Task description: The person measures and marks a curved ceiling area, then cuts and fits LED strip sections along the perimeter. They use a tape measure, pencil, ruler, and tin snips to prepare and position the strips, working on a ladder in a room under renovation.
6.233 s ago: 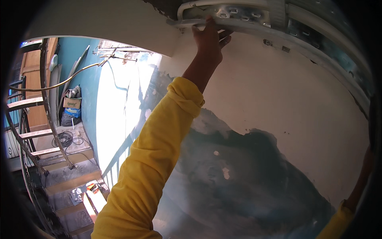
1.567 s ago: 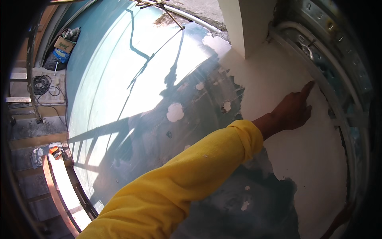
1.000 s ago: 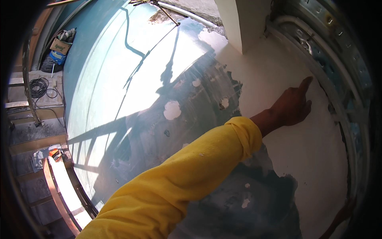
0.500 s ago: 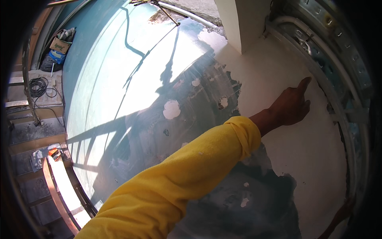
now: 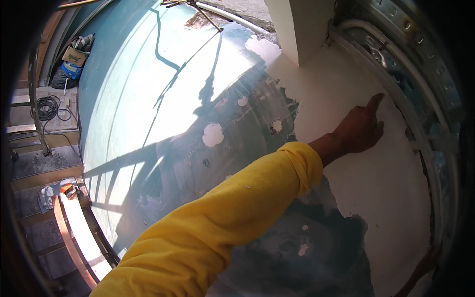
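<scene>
My left hand (image 5: 358,127), at the end of a yellow sleeve (image 5: 222,210), reaches across to the right over the white-coated part of a wall (image 5: 396,188). Its index finger stretches toward the wall's right edge; a shorter digit sticks out below it, and the other fingers are hidden beneath the hand. Nothing shows in its grasp. I cannot tell how firmly it touches the surface. Low at the right rim, my right hand (image 5: 434,253) is near the coated edge, dark and partly cut off, its fingers unclear. Blue-green wall (image 5: 316,242) with white patches lies left of the coating.
Metal framing (image 5: 430,64) and a white pipe (image 5: 396,47) run along the right. A white column (image 5: 307,29) juts in at the top. Steps (image 5: 44,161) descend at left, with coiled black cable (image 5: 48,107), a cardboard box (image 5: 74,57) and a long board (image 5: 74,237).
My left hand has shifted very slightly, with its index finger a little higher and the pose otherwise the same. The view has drifted a touch.
</scene>
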Demonstrator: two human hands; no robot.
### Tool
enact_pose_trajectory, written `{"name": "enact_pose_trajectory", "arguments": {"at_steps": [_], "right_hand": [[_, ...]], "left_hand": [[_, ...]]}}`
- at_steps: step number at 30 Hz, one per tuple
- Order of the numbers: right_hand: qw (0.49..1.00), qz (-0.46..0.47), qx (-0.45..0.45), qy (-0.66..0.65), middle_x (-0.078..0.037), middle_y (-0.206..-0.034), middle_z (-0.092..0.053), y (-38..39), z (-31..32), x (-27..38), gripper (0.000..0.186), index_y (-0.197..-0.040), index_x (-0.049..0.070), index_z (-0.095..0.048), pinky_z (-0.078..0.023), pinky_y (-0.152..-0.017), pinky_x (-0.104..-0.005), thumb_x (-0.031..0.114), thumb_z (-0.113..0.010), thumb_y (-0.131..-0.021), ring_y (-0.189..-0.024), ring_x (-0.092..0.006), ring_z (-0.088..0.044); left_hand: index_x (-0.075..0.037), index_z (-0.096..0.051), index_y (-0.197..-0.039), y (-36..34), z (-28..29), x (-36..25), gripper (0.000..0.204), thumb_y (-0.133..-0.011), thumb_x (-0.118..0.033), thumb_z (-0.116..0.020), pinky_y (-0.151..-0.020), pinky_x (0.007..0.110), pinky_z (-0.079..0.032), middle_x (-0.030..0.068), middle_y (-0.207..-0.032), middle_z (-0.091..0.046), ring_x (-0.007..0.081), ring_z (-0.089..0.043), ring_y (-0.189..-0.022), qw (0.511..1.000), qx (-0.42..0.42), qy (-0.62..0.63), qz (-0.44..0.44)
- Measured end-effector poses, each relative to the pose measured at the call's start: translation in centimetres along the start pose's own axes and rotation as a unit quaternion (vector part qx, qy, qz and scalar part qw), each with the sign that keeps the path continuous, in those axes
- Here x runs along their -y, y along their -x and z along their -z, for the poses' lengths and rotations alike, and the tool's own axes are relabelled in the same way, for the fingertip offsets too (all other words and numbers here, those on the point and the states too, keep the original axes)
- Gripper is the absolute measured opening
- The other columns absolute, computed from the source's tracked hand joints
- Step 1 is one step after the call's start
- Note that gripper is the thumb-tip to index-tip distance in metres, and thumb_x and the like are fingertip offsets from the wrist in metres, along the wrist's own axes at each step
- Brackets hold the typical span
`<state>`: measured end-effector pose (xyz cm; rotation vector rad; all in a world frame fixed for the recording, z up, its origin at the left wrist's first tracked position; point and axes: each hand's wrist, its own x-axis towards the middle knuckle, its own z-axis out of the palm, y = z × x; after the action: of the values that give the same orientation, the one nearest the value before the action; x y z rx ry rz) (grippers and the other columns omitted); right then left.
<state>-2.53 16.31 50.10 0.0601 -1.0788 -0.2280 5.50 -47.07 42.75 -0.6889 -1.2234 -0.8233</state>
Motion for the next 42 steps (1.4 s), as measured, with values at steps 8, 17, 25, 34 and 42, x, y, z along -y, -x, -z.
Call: {"name": "enact_pose_trajectory", "arguments": {"at_steps": [8, 17, 25, 34, 42], "right_hand": [[1.000, 0.008, 0.019, 0.007, -0.023, -0.123, -0.067, 0.2, -0.2, -0.7, 0.066, -0.133, 0.004, -0.063, -0.050, -0.085, -0.0622, 0.061, -0.051, -0.101, -0.103, -0.0467, -0.066], [1.000, -0.007, 0.029, 0.001, -0.022, -0.126, -0.067, -0.2, 0.4, -0.2, 0.068, -0.136, 0.007, -0.062, -0.049, -0.086, -0.0618, 0.064, -0.047, -0.102, -0.106, -0.0450, -0.067], [0.999, -0.022, 0.034, -0.004, -0.018, -0.130, -0.065, 0.0, 0.3, 0.5, 0.067, -0.138, 0.010, -0.062, -0.046, -0.091, -0.0619, 0.064, -0.045, -0.102, -0.113, -0.0430, -0.064], [0.999, -0.025, 0.036, 0.003, -0.020, -0.127, -0.066, -0.2, 0.7, 0.5, 0.066, -0.136, 0.008, -0.062, -0.046, -0.089, -0.0613, 0.062, -0.046, -0.103, -0.109, -0.0443, -0.066], [0.999, -0.007, 0.041, 0.020, -0.022, -0.129, -0.065, 0.6, -0.4, -0.5, 0.066, -0.135, 0.005, -0.062, -0.047, -0.091, -0.0620, 0.060, -0.045, -0.104, -0.108, -0.0471, -0.066]], "left_hand": [[0.011, -0.023, -0.152, 0.1, 0.3, -0.2, 0.069, -0.096, -0.010, -0.058, -0.069, 0.042, -0.054, 0.0148, -0.062, -0.061, 0.0309, -0.065, -0.061, 1.000, 0.006, 0.017, 0.006], [0.010, -0.022, -0.153, 0.1, -0.1, 0.3, 0.070, -0.096, -0.010, -0.058, -0.069, 0.042, -0.054, 0.0136, -0.062, -0.061, 0.0301, -0.065, -0.061, 1.000, -0.007, 0.007, -0.013], [0.011, -0.022, -0.153, 0.1, 0.2, 0.1, 0.069, -0.096, -0.009, -0.058, -0.068, 0.041, -0.053, 0.0133, -0.061, -0.061, 0.0303, -0.064, -0.059, 1.000, 0.002, 0.019, 0.000], [0.011, -0.022, -0.152, -0.1, 0.0, 0.2, 0.070, -0.096, -0.008, -0.058, -0.068, 0.041, -0.053, 0.0141, -0.062, -0.061, 0.0311, -0.065, -0.060, 1.000, -0.008, 0.014, -0.020], [0.011, -0.023, -0.152, 0.0, 0.3, 0.2, 0.069, -0.096, -0.009, -0.057, -0.070, 0.041, -0.054, 0.0144, -0.063, -0.063, 0.0311, -0.067, -0.062, 1.000, 0.005, 0.012, -0.002]]}}
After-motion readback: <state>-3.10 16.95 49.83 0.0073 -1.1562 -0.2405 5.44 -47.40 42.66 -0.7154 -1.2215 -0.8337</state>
